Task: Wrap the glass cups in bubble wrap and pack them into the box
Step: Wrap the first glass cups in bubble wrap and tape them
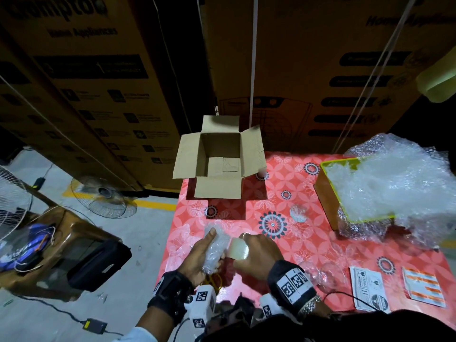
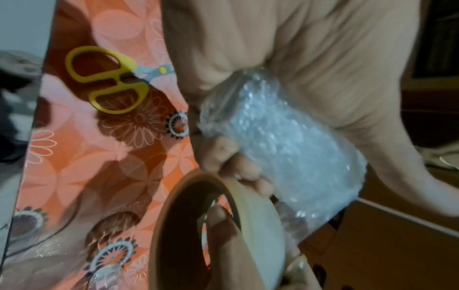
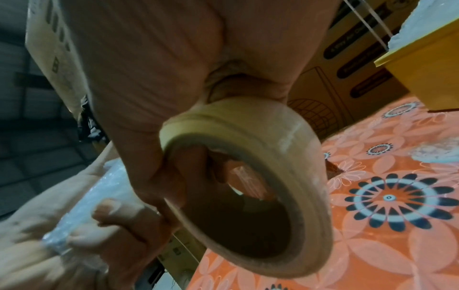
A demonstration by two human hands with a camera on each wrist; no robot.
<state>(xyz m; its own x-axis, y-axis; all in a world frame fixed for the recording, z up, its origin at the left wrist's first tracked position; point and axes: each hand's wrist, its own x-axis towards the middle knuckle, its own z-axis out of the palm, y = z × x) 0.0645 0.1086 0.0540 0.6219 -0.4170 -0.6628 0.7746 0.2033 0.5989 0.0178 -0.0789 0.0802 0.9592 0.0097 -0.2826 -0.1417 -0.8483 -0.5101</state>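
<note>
Taping now: left hand (image 1: 197,255) grips the bubble-wrapped glass cup (image 1: 216,248), right hand (image 1: 259,253) beside it holds the beige tape roll (image 1: 238,248); beyond both grips, the open brown cardboard box (image 1: 219,156) looks unpacked and bare glass cups (image 1: 320,275) wait on the tabletop (image 1: 308,233).

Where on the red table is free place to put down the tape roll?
Bare cloth lies between the open box and the yellow tray, left of a small glass. Crowded: the near right, with clear glasses and paper labels.

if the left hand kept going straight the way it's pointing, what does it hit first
Probably the open cardboard box: the left hand, gripping the bubble-wrapped cup, points up the table toward it. Only tablecloth shows between, though depth is unclear.
</note>
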